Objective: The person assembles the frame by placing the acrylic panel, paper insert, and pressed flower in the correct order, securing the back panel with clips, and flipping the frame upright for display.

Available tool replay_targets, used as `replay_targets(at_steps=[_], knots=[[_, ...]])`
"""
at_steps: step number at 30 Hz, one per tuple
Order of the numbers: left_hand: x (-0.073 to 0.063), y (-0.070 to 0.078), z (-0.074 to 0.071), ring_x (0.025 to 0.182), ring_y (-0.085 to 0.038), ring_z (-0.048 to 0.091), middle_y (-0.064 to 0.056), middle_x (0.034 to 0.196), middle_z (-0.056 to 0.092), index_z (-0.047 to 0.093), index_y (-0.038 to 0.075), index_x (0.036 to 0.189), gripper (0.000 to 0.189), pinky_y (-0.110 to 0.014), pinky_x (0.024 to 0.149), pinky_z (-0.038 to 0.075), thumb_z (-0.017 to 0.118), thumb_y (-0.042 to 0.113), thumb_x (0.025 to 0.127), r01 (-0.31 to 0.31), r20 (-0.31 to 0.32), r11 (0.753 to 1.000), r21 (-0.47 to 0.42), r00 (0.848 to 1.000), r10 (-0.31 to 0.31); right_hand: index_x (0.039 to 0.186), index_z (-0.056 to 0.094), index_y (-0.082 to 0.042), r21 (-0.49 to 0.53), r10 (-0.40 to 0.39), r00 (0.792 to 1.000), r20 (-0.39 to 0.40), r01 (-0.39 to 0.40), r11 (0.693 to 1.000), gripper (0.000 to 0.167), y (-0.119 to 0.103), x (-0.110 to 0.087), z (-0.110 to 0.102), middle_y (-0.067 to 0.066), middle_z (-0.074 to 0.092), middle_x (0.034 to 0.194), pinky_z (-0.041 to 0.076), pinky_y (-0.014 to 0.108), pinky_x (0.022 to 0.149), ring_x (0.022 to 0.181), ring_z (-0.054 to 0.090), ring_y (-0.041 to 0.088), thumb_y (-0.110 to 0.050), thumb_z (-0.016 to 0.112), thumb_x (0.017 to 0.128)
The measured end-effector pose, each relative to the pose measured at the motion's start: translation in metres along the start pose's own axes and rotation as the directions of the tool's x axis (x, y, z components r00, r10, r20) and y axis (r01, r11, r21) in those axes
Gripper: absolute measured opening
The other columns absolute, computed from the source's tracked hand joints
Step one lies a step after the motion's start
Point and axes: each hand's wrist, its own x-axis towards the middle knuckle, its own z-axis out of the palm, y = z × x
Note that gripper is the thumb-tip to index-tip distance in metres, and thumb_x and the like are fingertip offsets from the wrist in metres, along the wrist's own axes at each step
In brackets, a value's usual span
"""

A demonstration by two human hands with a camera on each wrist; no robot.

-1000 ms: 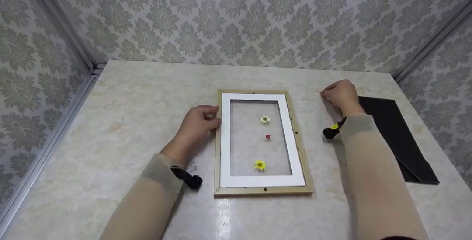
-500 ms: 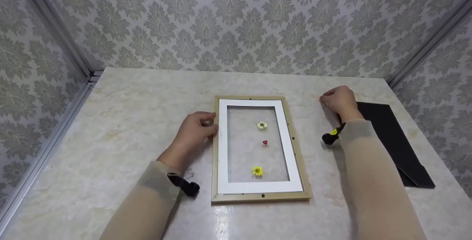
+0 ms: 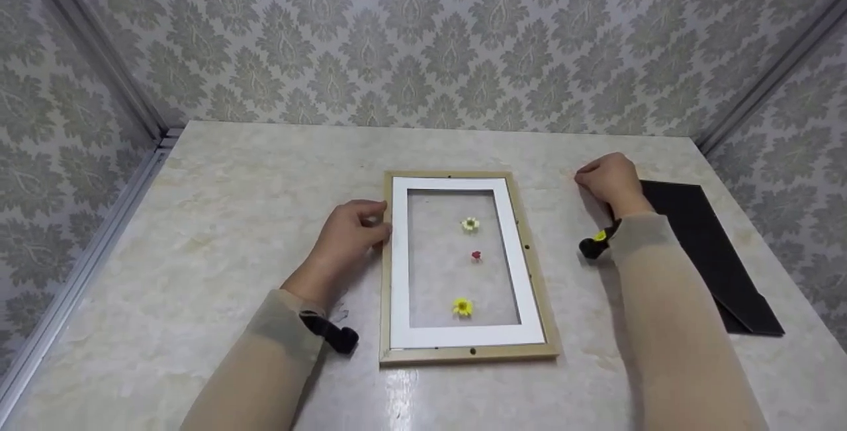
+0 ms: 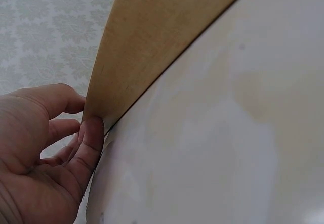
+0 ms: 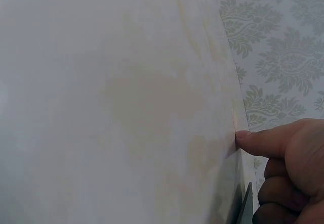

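Note:
A light wooden picture frame (image 3: 534,285) with a white mat (image 3: 401,272) lies on the table. Inside its opening are a white flower (image 3: 470,224), a small red flower (image 3: 476,256) and a yellow flower (image 3: 462,307). My left hand (image 3: 351,232) has its thumb and fingertips against the frame's left side; in the left wrist view the thumb lies on the frame's wooden side (image 4: 147,37). My right hand (image 3: 609,178) rests its fingertips on the table right of the frame. In the right wrist view the other fingers (image 5: 281,191) are curled; I cannot tell whether they hold something tiny.
A black board (image 3: 701,245) lies on the right part of the marbled table (image 3: 231,219), partly behind the right forearm. Patterned walls (image 3: 410,40) enclose the back and sides. Each wrist wears a black camera, the left one (image 3: 341,338) close to the table.
The head view has tilted slightly, so everything sits a little lower than a second ago. Both hands, the frame and the flowers keep their places.

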Motion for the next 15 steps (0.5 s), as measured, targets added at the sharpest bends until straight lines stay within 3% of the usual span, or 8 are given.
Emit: replay_targets(at_steps=[7,15], knots=[[0.0028,0.0014,0.0001,0.095,-0.014,0.069,-0.017,0.169,0.056,0.066,0.003,0.156,0.057,-0.021,0.082,0.059,0.073,0.011,0.100,-0.012,0.009,1.000,0.008,1.000,0.012,0.138,0.079,0.000,-0.009,-0.010,1.000,-0.016,0.009,1.000,0.038,-0.0003,0.0004,-0.0012,0.030,0.068,0.152,0.058,0.061,0.114,0.140,0.064,0.049,-0.026,0.068,0.112],[-0.0001,-0.0006,0.0000,0.113,-0.022,0.065,-0.017,0.166,0.058,0.068,0.002,0.154,0.056,-0.019,0.082,0.059,0.074,0.010,0.099,-0.006,-0.002,1.000,-0.012,1.000,0.006,0.162,0.062,-0.008,-0.060,-0.035,0.997,0.070,0.039,0.997,0.051,-0.0023,0.0017,0.0002,0.031,0.043,0.176,0.039,0.069,0.133,0.163,0.038,0.055,-0.030,0.064,0.116]])
